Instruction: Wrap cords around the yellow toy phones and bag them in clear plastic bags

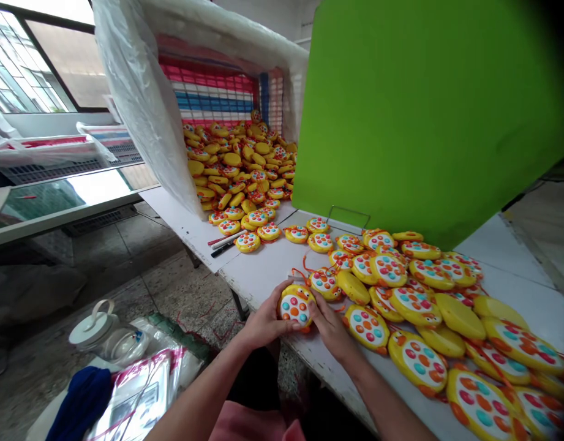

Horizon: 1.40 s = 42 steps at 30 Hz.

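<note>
A round yellow toy (296, 305) with coloured dots on a white face sits at the near edge of the white table (263, 269). My left hand (263, 321) grips its left side, fingers curled around the rim. My right hand (330, 327) holds its right side, thumb on the face. Several more of the same yellow toys (428, 306) lie spread on the table just right of my hands.
A big heap of the same toys (240, 165) spills from a plastic-lined striped sack at the table's far end. A green board (424, 110) stands behind. Pens (224, 243) lie near the heap. A lidded jar (105, 334) and bags sit low on the left.
</note>
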Motion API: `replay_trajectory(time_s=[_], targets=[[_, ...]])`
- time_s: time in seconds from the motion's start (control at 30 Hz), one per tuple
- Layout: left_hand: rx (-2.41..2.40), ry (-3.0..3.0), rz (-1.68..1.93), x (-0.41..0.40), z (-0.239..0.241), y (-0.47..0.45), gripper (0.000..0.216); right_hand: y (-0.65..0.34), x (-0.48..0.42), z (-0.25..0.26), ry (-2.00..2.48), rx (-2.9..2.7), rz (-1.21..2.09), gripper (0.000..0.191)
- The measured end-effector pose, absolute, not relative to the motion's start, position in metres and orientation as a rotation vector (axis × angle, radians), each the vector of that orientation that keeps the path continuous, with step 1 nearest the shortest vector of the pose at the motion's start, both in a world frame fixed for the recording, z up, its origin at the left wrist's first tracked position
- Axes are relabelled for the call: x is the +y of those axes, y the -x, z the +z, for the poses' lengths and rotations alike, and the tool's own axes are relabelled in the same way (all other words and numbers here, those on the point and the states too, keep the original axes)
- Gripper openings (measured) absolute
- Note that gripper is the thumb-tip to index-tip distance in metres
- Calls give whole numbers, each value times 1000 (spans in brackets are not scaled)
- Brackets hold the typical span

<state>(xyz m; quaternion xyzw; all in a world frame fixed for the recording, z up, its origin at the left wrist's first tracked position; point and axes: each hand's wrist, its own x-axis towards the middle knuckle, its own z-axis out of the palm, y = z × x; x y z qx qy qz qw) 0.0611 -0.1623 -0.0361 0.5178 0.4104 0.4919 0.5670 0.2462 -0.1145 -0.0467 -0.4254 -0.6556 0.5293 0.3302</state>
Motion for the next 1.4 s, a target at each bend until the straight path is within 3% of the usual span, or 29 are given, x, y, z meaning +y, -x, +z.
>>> replay_trajectory(time_s=[0.23, 0.43, 0.53, 0.6, 0.87, 1.17, 1.4], targets=[[859, -1011, 1227, -164, -33, -58, 80, -245, -118, -42, 1069, -1687, 1490, 58], [1066, -1074, 1519, -96, -3, -66, 92, -237, -121, -37, 901, -1541, 1679, 62], [1019, -1631, 1338, -34, 14, -74, 78, -236, -120, -36, 898, -1512, 1695, 61], [1383, -1995, 1132, 6, 17, -75, 63, -236, -119, -38, 878, -1489, 1713, 59], [1947, -2108, 784, 84, -26, -51, 57, -234, -116, -48, 851, -1438, 1781, 48], [1963, -2090, 919, 52, -14, -38, 68, -236, -114, -46, 812, -1428, 1801, 46], [1620, -2110, 1263, -56, 7, -47, 69, -239, -112, -44, 735, -1324, 1831, 55]])
